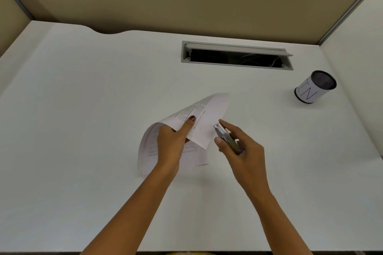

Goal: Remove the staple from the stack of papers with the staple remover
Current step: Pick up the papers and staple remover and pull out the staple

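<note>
My left hand (173, 144) holds a stack of printed papers (204, 117) lifted off the white desk, the sheets curled, thumb pressed on the top page. My right hand (241, 150) grips a metal staple remover (224, 137), whose jaw tip touches the right edge of the stack near its corner. The staple itself is too small to make out.
A mesh pen cup (315, 87) wrapped in a white paper label stands at the right. A grey cable slot (237, 56) with its lid raised lies in the white desk (83, 109) behind the papers. Tan partition walls close off the back and sides.
</note>
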`<state>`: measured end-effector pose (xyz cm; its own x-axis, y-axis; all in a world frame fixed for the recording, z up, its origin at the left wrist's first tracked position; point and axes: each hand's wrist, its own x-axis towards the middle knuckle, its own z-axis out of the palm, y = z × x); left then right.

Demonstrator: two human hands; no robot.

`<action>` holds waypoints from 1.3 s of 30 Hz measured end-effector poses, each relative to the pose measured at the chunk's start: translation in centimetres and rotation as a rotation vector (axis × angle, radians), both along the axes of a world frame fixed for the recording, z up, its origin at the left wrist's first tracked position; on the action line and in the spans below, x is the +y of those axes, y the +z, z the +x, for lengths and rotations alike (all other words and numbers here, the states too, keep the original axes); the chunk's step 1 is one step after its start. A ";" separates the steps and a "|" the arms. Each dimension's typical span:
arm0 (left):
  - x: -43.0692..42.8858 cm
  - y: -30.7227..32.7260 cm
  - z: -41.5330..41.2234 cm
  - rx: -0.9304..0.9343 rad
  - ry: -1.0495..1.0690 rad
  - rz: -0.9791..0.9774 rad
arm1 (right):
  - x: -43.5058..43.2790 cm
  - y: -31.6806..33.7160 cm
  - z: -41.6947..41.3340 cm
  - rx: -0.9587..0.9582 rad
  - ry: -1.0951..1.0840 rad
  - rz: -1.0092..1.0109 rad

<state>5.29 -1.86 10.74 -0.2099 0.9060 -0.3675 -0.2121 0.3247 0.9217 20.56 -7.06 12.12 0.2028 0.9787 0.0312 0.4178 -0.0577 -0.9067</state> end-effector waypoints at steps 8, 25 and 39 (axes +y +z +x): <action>-0.6 1.2 -0.2 0.057 -0.079 0.031 | 0.2 0.6 -1.2 -0.325 0.108 0.197; -1.5 2.9 -0.8 0.036 -0.161 0.109 | 0.3 1.3 -1.7 -0.462 0.014 0.344; -2.6 3.2 -0.6 0.043 -0.113 0.119 | 0.2 2.6 -1.8 -0.500 0.090 0.337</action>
<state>4.73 -4.46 13.93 -0.1171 0.9614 -0.2491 -0.1403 0.2323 0.9625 18.77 -6.88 14.74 0.0003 0.9112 0.4121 0.7875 0.2538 -0.5616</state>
